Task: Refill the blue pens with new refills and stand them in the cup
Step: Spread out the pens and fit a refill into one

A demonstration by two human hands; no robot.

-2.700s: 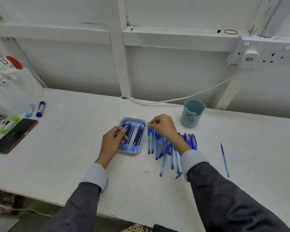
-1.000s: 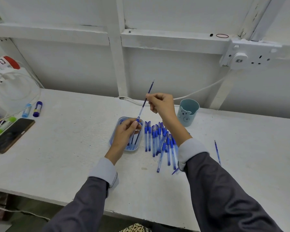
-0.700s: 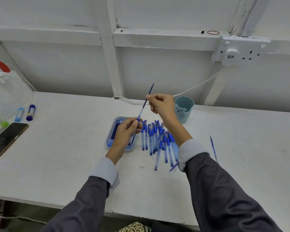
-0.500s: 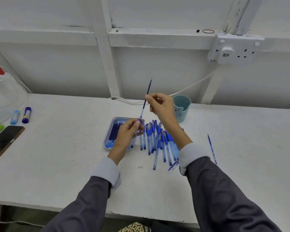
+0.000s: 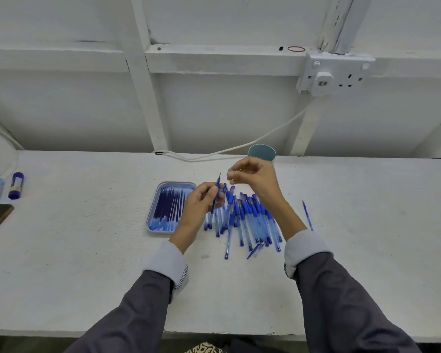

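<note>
Though still in left hand [image 5: 201,207], refill [image 5: 219,178] now mostly inside pen [image 5: 213,206].

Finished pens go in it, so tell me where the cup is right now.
In the head view the cup stands at the back edge of the table, right of centre, just behind the right hand, which hides its lower part.

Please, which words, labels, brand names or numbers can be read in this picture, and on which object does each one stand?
No text here is legible.
Dark blue tube: yellowish label band, too blurred to read.
Wall socket: small marks, too small to read.
Pens on the table, and the pen in the left hand: no print can be made out.
</note>
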